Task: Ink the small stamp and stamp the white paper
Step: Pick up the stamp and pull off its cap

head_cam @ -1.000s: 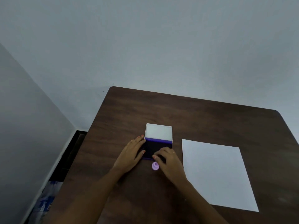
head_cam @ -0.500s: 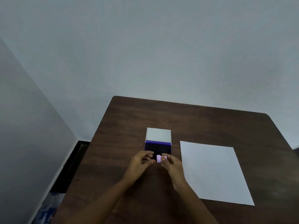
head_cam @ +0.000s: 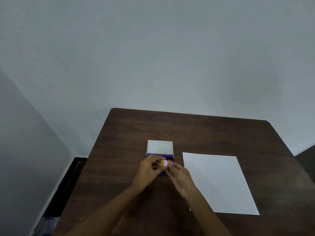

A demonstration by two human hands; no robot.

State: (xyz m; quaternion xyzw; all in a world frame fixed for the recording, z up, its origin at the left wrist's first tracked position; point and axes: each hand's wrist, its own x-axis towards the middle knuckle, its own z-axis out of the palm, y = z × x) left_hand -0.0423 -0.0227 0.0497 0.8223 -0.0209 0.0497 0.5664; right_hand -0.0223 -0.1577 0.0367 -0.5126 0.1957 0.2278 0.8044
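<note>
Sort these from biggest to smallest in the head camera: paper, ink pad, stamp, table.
1. table
2. paper
3. ink pad, lid open
4. stamp, tiny, held between both hands over the pad

Nothing looks close in size.

No readable text; the small stamp (head_cam: 164, 163) bears a yellow mark, illegible

A dark wood table (head_cam: 196, 130) is set against a plain grey wall (head_cam: 153, 57). Left of the table, a second wall (head_cam: 25, 150) and dark floor (head_cam: 68, 184) are seen.
</note>
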